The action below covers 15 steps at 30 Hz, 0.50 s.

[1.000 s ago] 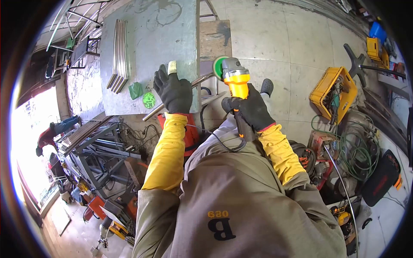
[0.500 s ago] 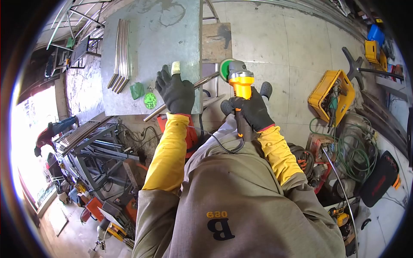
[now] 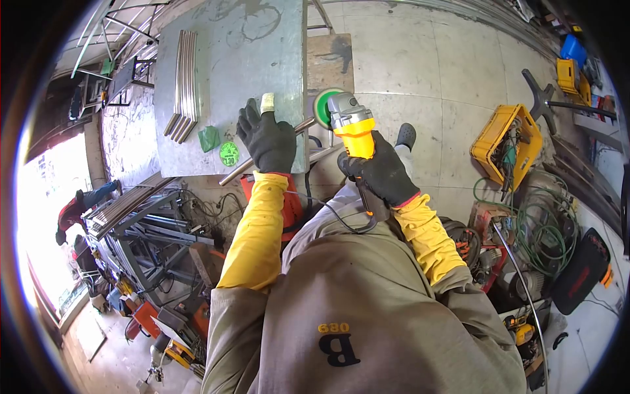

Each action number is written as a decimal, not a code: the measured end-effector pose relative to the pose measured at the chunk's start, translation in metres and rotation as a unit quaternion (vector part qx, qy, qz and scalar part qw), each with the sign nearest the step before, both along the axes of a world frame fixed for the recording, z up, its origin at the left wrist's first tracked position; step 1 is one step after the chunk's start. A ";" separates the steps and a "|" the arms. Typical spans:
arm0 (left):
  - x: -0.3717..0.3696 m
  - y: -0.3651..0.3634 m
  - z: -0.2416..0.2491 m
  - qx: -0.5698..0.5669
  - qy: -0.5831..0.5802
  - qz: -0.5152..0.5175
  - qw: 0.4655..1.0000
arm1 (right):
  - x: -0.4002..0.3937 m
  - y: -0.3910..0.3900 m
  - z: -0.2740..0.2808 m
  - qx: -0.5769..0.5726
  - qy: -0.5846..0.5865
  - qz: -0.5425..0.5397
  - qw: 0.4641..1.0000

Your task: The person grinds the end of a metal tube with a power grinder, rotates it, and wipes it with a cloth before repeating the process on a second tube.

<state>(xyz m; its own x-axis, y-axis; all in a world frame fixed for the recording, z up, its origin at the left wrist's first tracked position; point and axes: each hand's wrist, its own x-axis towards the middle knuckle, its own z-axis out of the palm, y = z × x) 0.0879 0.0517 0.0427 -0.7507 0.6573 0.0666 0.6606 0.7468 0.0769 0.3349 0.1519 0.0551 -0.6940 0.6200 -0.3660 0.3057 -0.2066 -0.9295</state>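
Observation:
My left hand [image 3: 268,144], in a black glove with a whitish wrap on one finger, presses a metal tube [image 3: 239,172] against the grey worktable [image 3: 236,65]. The tube slants under the palm and sticks out past the table's right edge. In my right hand [image 3: 384,172], also gloved, is a yellow and grey angle grinder [image 3: 354,125]. Its green disc [image 3: 322,109] is at the tube's far end, overlapping it in view; actual contact is hard to tell. Beside my left hand lie a round green sticker [image 3: 228,154] and a crumpled green piece [image 3: 209,138].
A bundle of metal tubes [image 3: 184,85] lies on the table's left side. The grinder's cord [image 3: 335,220] loops across my lap. At right stand a yellow crate [image 3: 482,141] of tools and a coiled green hose [image 3: 541,230]. A person [image 3: 82,207] bends at far left.
My right hand has swung the grinder left and tilted it, bringing the disc over the tube's end. My left hand and the tube have barely moved.

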 end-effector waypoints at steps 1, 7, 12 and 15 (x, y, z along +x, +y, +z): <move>0.000 0.000 0.001 -0.004 -0.002 0.000 1.000 | -0.001 0.002 0.003 0.001 0.001 0.001 1.000; -0.003 -0.001 -0.003 0.014 -0.004 -0.011 1.000 | 0.000 0.010 0.001 -0.097 -0.025 -0.025 0.995; -0.004 -0.001 -0.003 0.002 -0.007 -0.013 1.000 | 0.002 0.008 0.004 -0.067 -0.016 -0.016 0.997; -0.003 -0.001 -0.003 0.017 -0.001 -0.020 1.000 | 0.000 0.004 0.008 -0.017 0.009 0.004 1.000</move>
